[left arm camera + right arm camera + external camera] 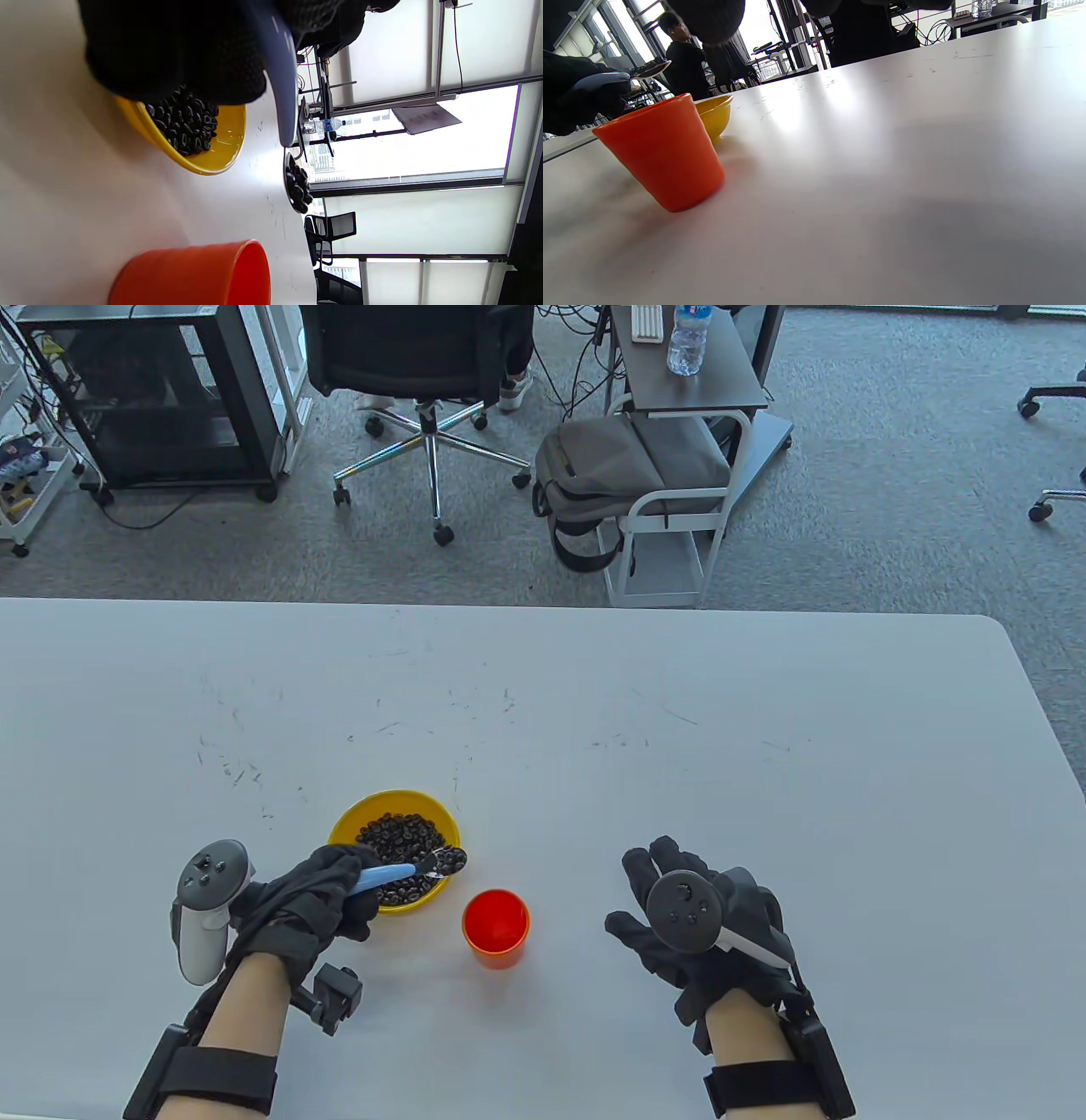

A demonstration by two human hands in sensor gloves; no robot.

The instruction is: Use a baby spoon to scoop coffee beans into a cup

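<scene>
White table (594, 712); L hand (322, 891) grip holds bean-filled spoon (416, 867) over bowl (346, 819); R hand (696, 925) flat, fingers spread.

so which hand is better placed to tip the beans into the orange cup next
Left. The left hand already grips the baby spoon, its bowl loaded with coffee beans above the yellow bowl, right beside the orange cup. The right hand holds nothing, resting spread on the table.

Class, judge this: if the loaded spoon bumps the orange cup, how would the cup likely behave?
The orange cup looks like light plastic and empty, so it would probably slide. It tapers to a narrow base, so it may tip. The right hand is not steadying it.
</scene>
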